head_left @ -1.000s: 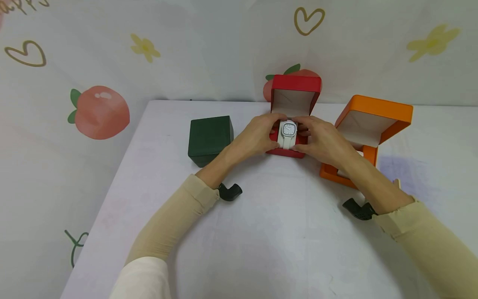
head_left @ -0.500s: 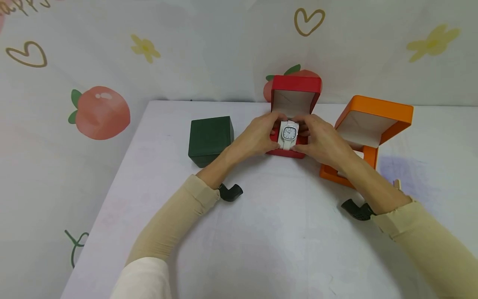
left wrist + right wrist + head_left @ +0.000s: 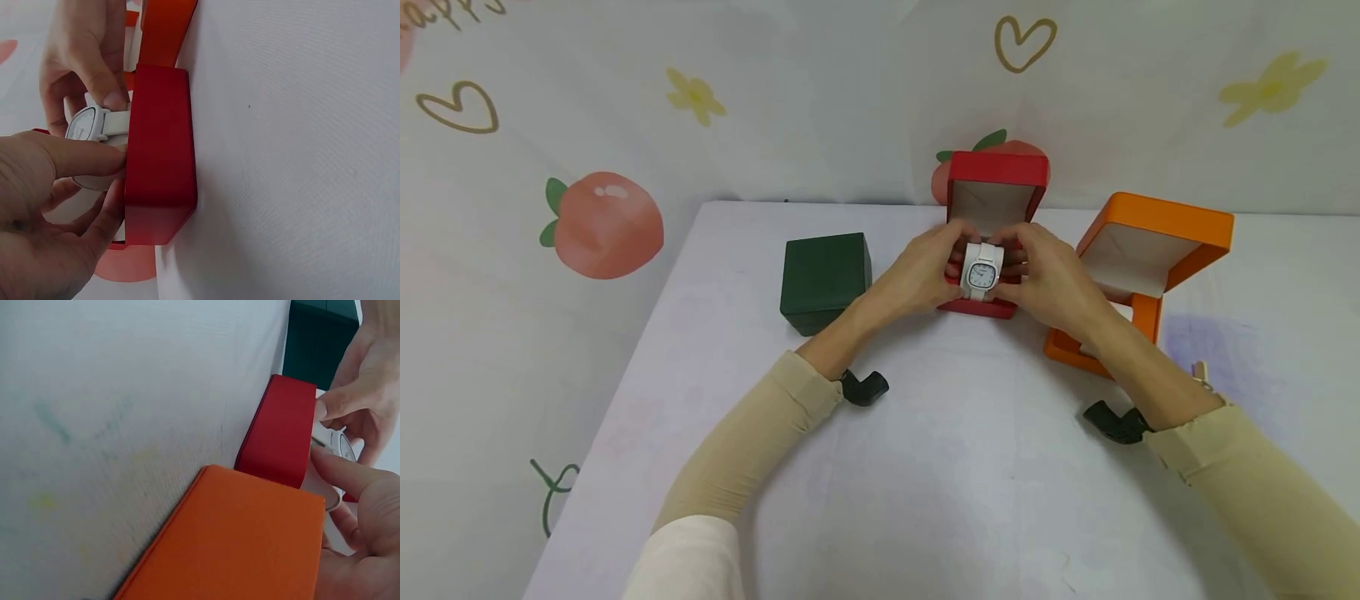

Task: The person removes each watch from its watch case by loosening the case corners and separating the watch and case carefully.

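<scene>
A pale wall (image 3: 835,100) printed with peaches, hearts and yellow flowers stands behind a white table (image 3: 895,483). On it, from left to right, sit a closed green box (image 3: 823,271), a red box (image 3: 998,168) with its lid raised, and an orange box (image 3: 1176,218), also with its lid up. Your white watch (image 3: 982,276) is at the red box, in front of the raised lid and over the base, its dial facing up toward you. Your left hand (image 3: 919,268) pinches the watch from one side; your right hand (image 3: 1054,268) grips it from the other, thumbs nearest you. Whether it rests on the box's floor is hidden by your fingers.

The step in hand seems to be working the watch at the red box; whether in or out, you cannot tell from this. The next move probably calls for an even grip from both sides, keeping the watch level and clear of the rim.
</scene>
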Tool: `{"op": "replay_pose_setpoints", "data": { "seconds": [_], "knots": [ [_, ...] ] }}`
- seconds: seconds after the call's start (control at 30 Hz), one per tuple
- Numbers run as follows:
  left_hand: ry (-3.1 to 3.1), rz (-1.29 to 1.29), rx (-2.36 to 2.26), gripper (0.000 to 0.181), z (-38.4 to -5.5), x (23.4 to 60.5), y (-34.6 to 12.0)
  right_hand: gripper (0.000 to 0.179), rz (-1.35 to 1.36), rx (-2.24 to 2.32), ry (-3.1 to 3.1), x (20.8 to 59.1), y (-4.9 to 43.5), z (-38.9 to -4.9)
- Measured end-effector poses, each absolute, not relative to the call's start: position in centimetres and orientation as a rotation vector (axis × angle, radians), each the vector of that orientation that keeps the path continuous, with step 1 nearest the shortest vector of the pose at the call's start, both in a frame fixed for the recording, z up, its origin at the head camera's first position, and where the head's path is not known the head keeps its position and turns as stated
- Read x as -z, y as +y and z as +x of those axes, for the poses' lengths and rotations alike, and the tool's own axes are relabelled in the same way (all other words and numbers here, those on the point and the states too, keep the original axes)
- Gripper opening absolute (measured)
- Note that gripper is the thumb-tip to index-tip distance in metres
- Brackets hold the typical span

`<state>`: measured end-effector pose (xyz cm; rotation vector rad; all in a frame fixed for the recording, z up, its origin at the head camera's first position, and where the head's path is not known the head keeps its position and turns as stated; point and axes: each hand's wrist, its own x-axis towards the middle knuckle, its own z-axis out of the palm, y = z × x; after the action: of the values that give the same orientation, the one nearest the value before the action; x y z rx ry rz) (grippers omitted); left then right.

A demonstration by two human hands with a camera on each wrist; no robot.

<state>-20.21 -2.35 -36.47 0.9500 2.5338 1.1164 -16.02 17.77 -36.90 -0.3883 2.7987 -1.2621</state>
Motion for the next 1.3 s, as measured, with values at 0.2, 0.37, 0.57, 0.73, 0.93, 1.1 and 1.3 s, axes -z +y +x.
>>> {"op": "replay_pose_setpoints", "data": {
  "seconds": [0.2, 0.37, 0.57, 0.73, 0.93, 1.1, 1.3],
  "knots": [
    [2.482, 0.899, -1.198, 0.054, -20.2, 36.5, -2.5, 0.053, -0.315, 1.324, 2.781, 37.0, 18.0, -16.1],
    [2.473, 0.892, -1.241, 0.057, -20.2, 36.6, -2.4, 0.05, -0.254, 1.361, 2.776, 36.9, 18.1, -16.0],
    [2.465, 0.883, -1.296, 0.057, -19.9, 36.6, -2.4, 0.048, -0.151, 1.442, 2.711, 36.8, 18.3, -16.0],
    [2.451, 0.891, -1.336, 0.058, -19.9, 36.7, -2.4, 0.047, -0.127, 1.476, 2.676, 36.5, 18.3, -16.0],
    [2.424, 0.888, -1.388, 0.057, -19.9, 36.5, -2.4, 0.047, -0.134, 1.502, 2.687, 36.0, 18.3, -16.0],
    [2.423, 0.894, -1.406, 0.058, -19.9, 36.4, -2.5, 0.048, -0.147, 1.516, 2.679, 35.8, 18.3, -16.0],
    [2.457, 0.912, -1.409, 0.058, -19.8, 36.2, -2.4, 0.046, -0.183, 1.543, 2.676, 35.8, 18.3, -15.9]
  ]
}}
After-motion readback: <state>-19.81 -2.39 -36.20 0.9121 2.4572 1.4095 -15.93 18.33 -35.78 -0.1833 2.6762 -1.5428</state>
